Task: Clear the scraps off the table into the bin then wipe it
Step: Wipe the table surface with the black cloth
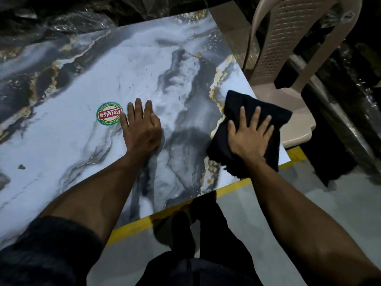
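While the right hand (250,131) presses flat on a dark cloth (247,133) at three o'clock, the left hand (142,125) rests open on the tabletop (72,131). Tiny specks dot the marble.

Dark sleeve pushed up above the left elbow, 2 bare forearms, dark trousers, dark shoe (182,230)

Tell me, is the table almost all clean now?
Nearly. No big scraps show on the table, so clearing looks done. The right hand presses a dark cloth flat near the table's right edge, wiping, while the left hand rests on top. Small specks and one bit remain.
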Demonstrator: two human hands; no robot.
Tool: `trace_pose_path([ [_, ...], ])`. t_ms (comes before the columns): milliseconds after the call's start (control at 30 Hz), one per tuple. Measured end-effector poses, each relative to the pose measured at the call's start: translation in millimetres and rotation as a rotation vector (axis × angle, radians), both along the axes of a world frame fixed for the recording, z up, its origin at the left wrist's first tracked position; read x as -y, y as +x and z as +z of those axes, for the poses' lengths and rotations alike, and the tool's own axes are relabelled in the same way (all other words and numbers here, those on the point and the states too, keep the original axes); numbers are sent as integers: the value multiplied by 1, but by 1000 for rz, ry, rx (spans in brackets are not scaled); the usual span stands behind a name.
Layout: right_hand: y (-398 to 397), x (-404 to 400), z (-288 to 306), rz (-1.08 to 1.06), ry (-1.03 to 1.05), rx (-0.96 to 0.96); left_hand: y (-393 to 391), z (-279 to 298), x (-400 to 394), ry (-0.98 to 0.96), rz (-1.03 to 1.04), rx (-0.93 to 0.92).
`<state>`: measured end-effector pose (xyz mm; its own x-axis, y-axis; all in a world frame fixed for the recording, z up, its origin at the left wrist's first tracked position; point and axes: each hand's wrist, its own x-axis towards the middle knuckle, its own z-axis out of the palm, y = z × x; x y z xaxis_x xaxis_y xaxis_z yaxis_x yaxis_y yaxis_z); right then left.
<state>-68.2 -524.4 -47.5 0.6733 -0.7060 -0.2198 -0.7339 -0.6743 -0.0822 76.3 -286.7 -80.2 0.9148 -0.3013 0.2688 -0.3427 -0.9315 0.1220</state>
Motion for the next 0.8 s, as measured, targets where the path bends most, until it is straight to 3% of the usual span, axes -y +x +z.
trace_pose_path([
  [167,47,-57,-2,270,12,56,0,3,-1,13,-28,-18],
  [333,-13,-140,-14,482,25,194,1,8,-4,-33,-24,-150],
  [433,-51,-121,-15,414,-19,123,0,7,-4,-1,-33,-149],
  [533,-59,-82,-10,210,-59,38,-1,13,0,-31,-11,-157],
  [667,-33,-30,-4,13,-27,3,0,14,-1,-37,-10,-180],
  [800,20,8,-2,0,-16,29,-1,16,0,-22,2,-199],
])
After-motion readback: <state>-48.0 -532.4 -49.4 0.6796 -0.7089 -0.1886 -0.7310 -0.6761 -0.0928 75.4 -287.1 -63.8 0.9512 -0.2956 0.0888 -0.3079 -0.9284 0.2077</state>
